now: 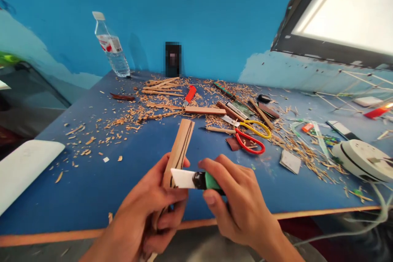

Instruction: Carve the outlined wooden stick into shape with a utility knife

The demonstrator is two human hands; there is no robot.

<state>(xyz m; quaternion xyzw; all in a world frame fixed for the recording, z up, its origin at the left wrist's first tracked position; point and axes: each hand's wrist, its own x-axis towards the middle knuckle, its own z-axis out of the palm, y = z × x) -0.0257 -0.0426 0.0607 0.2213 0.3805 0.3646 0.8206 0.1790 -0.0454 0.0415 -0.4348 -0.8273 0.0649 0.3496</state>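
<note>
While left grip [153,198] curls clamped around wooden strip [181,141] | right grip [238,196], knuckles up, clamps green-handled knife [198,180]

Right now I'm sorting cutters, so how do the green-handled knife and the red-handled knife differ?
The green-handled knife is in the right hand, blade at the wooden piece; the red-handled knife lies among shavings. The green-handled knife's blade points left; the red-handled knife's points toward the person. Both have exposed blades.
</note>
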